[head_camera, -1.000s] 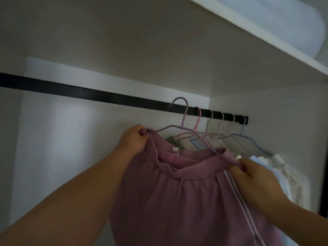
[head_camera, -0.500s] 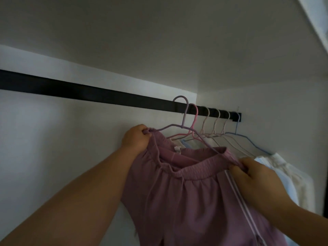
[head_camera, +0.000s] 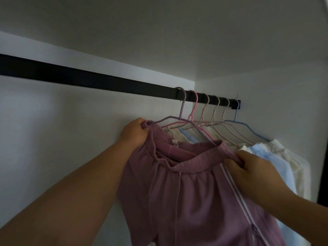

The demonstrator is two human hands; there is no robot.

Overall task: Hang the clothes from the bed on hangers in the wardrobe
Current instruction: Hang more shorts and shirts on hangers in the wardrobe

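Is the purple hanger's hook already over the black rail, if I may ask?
Yes, the purple hanger's hook curls over the black rail, while both hands grip the pink trousers' waistband.

I am looking into a home wardrobe, most likely in a bedroom. White panels form its back, side wall and ceiling. A dark rail [head_camera: 88,78] runs across the top, carrying a row of thin hangers [head_camera: 213,110] in purple, pink, cream and blue. Pale clothes [head_camera: 276,157] hang from them at the right, beside mauve trousers [head_camera: 186,201] with an elastic waistband.
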